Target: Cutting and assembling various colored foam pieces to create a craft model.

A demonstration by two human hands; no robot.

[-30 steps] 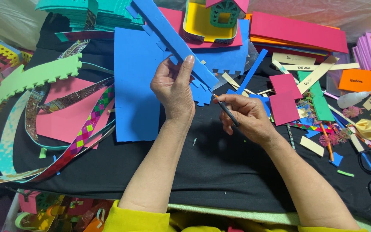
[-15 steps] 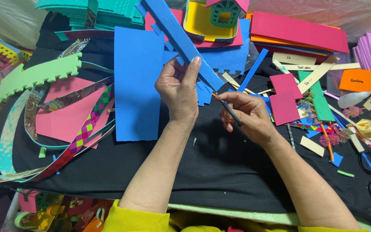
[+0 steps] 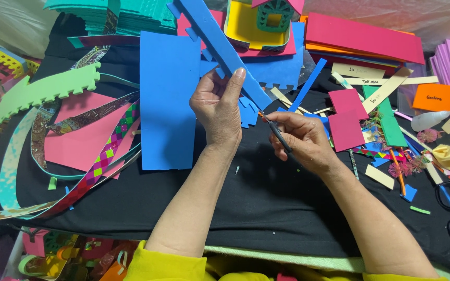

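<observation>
Left hand (image 3: 219,112) is clamped on a long blue foam strip (image 3: 220,47), thumb and fingers pinching its lower end; the strip runs up and away to the left, held tilted above the surface (image 3: 266,203), which is covered in black cloth. Right hand (image 3: 303,140) is closed around a thin dark-handled cutting tool (image 3: 276,132), tip touching the strip's notched lower edge just right of the left thumb. Hands close together, not touching. Progress, judged from the strip: one long edge already shows a row of cut tabs and notches along most of the visible length, so the notching looks largely done; the tool is working the bottom end, where small blue tab pieces (image 3: 248,112) hang just beside the left palm. Can't tell whether the far end needs more cuts. Nearby: a flat blue foam sheet (image 3: 167,104) lies just left of the left hand, a pink sheet (image 3: 87,138) with patterned ribbon further left, a green notched foam piece (image 3: 48,91) beyond that, red squares (image 3: 346,125) and paper labels to the right, a small foam house (image 3: 266,21) at the back.
</observation>
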